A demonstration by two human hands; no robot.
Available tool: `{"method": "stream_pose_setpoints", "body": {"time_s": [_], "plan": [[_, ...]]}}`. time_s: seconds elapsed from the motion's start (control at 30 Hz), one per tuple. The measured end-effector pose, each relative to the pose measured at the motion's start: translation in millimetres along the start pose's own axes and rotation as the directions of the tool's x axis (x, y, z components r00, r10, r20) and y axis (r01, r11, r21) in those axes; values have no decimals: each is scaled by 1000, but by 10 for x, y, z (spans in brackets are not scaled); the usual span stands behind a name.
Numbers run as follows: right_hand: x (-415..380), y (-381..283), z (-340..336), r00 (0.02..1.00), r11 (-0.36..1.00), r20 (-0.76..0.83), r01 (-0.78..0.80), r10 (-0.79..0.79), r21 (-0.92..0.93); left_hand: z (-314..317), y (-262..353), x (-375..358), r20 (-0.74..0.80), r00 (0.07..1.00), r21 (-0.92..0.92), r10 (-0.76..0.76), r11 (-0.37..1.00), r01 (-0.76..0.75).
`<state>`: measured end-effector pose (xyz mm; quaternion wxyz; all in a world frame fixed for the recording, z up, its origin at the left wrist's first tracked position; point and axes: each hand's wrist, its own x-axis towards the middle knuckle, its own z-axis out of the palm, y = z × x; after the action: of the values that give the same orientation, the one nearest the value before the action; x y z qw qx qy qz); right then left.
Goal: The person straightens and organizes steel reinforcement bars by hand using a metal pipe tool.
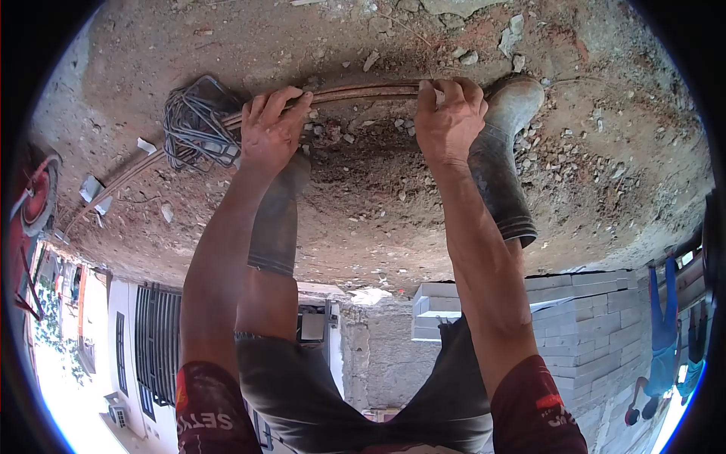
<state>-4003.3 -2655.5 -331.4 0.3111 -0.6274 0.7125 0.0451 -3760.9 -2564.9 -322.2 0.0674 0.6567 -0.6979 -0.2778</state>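
Observation:
Thin rusty steel rods (363,92), laid side by side, run across the ground between my two hands. My left hand (268,125) is closed around them, fingers curled over the top. My right hand (451,121) grips the rods' right-hand stretch, with the thumb on its inner side. To the left of my left hand lies a tangled pile of bent grey steel stirrups (198,127). The rods pass by this pile and reach down to the lower left. Whether they continue beyond my right hand is hidden by my fingers.
My rubber boots (503,166) stand on dirt strewn with rubble (597,151). A red wheelbarrow (38,193) is at the left edge. Pale blocks (575,310) are stacked at the lower right, where other people (663,340) stand. A building (144,340) shows at lower left.

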Motion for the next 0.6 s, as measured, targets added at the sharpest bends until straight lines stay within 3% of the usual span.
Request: {"method": "stream_pose_setpoints", "body": {"time_s": [0.1,0.27,0.33,0.37,0.43,0.5,0.53,0.6], "plan": [[-62,-75,22,1000,999,-31,0,1,39,57,14,-38,-21,1000,7,-14,1000,14],[-164,-191,-23,994,996,88,75,-71,-39,76,111,26,-7,993,-1,-114,993,114],[-136,-182,-57,989,994,122,90,-81,-66,60,100,92,119,977,-22,-178,983,182],[-97,-163,-93,979,984,157,146,-130,-99,38,75,128,118,976,-20,-181,983,184],[-60,-180,-140,964,969,197,207,-179,-132,-13,25,199,284,947,-2,-151,987,158],[-43,-204,-176,872,860,101,490,-479,-145,-38,5,229,309,938,-4,-155,987,164],[-42,-219,-148,870,858,104,493,-482,-147,-46,1,243,336,929,-4,-155,986,166],[-54,-293,-30,723,774,406,631,-559,-58,-87,23,246,366,915,-6,-167,983,182]]}}
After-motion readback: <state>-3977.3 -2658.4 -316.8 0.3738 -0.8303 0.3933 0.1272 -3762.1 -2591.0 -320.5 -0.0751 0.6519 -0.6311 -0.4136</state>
